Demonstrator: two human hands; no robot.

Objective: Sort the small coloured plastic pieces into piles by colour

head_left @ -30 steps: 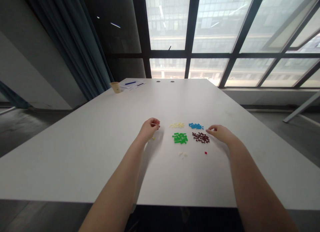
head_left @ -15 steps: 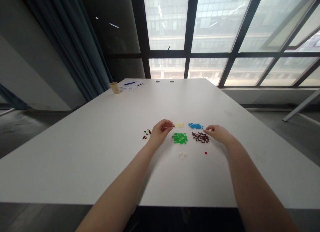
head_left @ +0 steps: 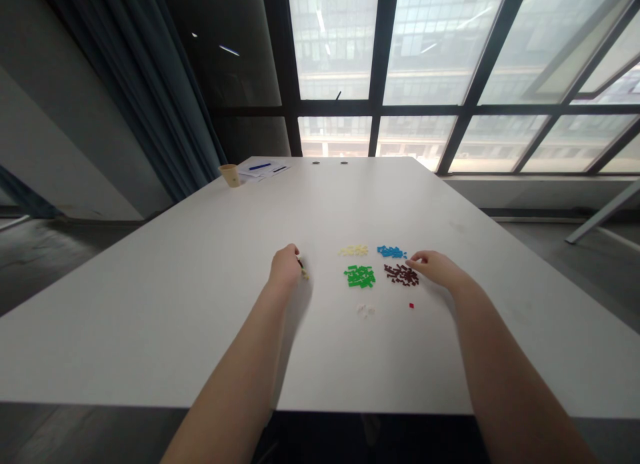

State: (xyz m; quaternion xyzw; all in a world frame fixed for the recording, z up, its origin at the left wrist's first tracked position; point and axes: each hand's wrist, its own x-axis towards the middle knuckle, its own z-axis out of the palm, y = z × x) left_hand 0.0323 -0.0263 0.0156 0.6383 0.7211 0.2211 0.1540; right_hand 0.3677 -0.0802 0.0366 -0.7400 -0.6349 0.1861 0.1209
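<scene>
Small plastic building bricks lie sorted by colour on a white table: a green pile in the middle, a dark brown pile to its right, pale yellow pieces and a blue pile behind. Nearer the person are a few whitish pieces, faint against the tabletop, and a single red piece. The right hand has thumb and forefinger close together between the blue and brown piles; whether they pinch a brick cannot be told. The left hand covers part of some mixed pieces; its own fingertips are mostly hidden, so its grip cannot be told. Both forearms are cut off below. At the far left stand a tan cup, its small mark unreadable, and papers bearing a blue pen.
</scene>
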